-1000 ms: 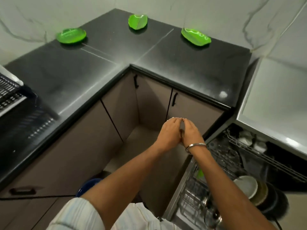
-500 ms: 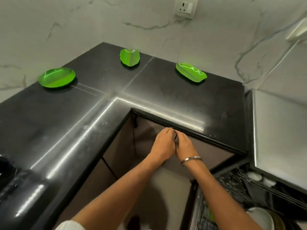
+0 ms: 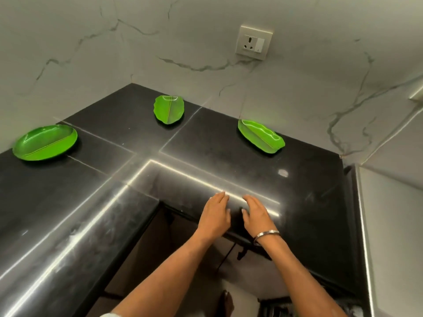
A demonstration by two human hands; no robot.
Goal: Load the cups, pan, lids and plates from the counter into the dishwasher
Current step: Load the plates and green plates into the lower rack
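Three green leaf-shaped plates lie on the black L-shaped counter (image 3: pixel 206 152): one at far left (image 3: pixel 44 142), one in the back corner (image 3: pixel 169 109), one at right near the wall (image 3: pixel 261 136). My left hand (image 3: pixel 215 216) and my right hand (image 3: pixel 256 215) hover side by side over the counter's inner front edge, a small gap between them, fingers straight and pointing toward the plates. Both hold nothing. A metal bangle sits on my right wrist. Only a sliver of the dishwasher rack (image 3: pixel 281 305) shows at the bottom.
A marble-patterned wall runs behind the counter, with a socket and switch plate (image 3: pixel 254 42) above the right plate. A pale steel surface (image 3: pixel 393 225) borders the counter at the right. Cabinet fronts with dark handles (image 3: pixel 242 253) sit below the counter edge.
My view has tilted up from the dishwasher to the counter. My hands, pressed together before, have risen above the counter edge and parted, fingers now straight.
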